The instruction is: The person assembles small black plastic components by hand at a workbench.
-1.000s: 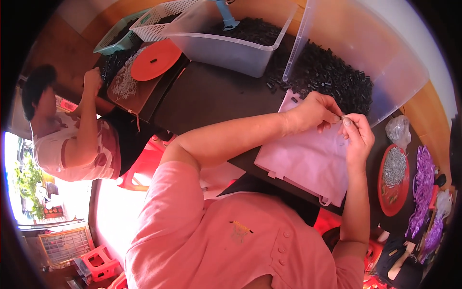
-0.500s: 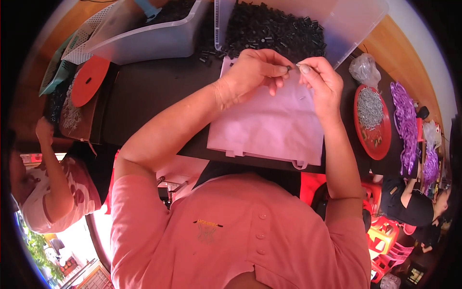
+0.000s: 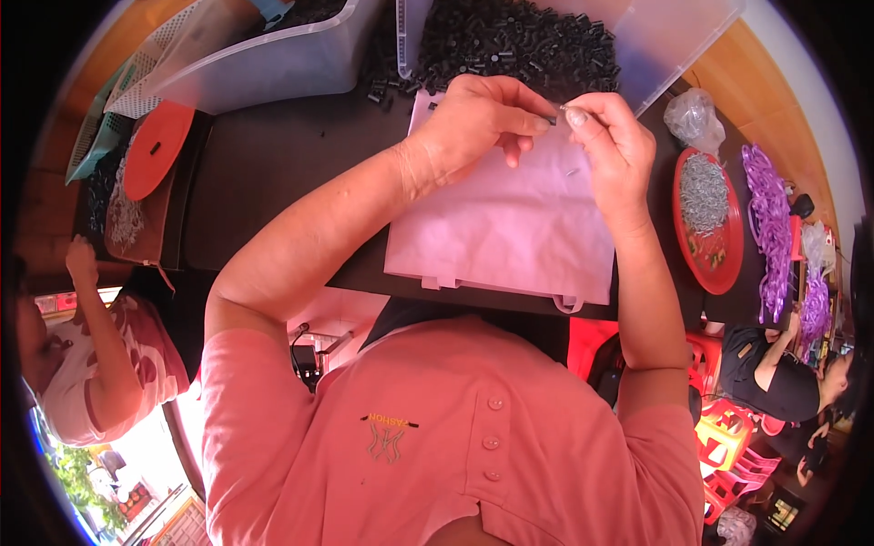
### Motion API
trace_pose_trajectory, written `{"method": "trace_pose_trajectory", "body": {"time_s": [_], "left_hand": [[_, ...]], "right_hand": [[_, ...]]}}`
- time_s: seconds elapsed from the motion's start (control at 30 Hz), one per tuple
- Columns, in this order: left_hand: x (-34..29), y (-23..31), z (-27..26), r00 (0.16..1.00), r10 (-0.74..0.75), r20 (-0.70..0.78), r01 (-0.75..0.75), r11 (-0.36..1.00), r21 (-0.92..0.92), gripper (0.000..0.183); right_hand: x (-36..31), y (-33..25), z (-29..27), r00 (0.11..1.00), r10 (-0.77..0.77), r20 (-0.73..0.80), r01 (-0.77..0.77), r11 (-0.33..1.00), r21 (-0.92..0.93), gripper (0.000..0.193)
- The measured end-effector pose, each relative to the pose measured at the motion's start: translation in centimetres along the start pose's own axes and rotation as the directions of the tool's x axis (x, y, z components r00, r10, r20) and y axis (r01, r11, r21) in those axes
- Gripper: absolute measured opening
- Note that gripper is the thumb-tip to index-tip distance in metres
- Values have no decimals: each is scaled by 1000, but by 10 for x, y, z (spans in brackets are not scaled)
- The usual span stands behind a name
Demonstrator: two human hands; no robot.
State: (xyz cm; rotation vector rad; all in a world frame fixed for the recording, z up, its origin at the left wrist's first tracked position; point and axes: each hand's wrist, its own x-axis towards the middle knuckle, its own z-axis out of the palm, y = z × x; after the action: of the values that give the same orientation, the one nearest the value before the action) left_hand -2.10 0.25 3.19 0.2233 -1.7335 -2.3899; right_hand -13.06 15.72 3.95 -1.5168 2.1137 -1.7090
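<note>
My left hand [image 3: 482,127] pinches a small black plastic piece [image 3: 551,119] between thumb and forefinger. Close beside it, my right hand [image 3: 612,150] has thumb and forefinger pressed together on a tiny silvery metal piece [image 3: 563,107], mostly hidden by the fingertips. The two pieces are nearly touching; whether they meet I cannot tell. Both hands are above a pink fabric bag [image 3: 496,237] spread on the dark table, where a small metal pin [image 3: 572,172] lies near my right hand. Just beyond them, a clear plastic bin [image 3: 407,41] holds many small black cylindrical pieces [image 3: 519,41].
Another clear bin [image 3: 264,77] stands at the far left. To the right are a red plate [image 3: 712,264] of silvery metal parts [image 3: 704,196], a crumpled plastic bag [image 3: 694,118] and purple ribbons [image 3: 769,227]. A co-worker [image 3: 109,364] sits at left; another person [image 3: 774,373] is at right.
The whole view has shifted slightly. Both hands keep their pinches, and the black piece now shows a little more beyond my left fingertips.
</note>
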Motion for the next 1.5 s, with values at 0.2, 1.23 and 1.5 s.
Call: {"method": "trace_pose_trajectory", "body": {"time_s": [0.2,1.23,1.5], "left_hand": [[-1,3,-1,999,-46,-27,43,995,-89,18],[-1,-5,3,997,58,-43,-52,988,143,18],[0,-3,-1,987,144,-71,-110,929,354,16]], "right_hand": [[-2,-3,4,1000,-8,22,8,1000,14,6],[3,1,-2,985,-116,128,136,976,-167,7],[2,4,-4,967,-179,179,225,932,-283,7]]}}
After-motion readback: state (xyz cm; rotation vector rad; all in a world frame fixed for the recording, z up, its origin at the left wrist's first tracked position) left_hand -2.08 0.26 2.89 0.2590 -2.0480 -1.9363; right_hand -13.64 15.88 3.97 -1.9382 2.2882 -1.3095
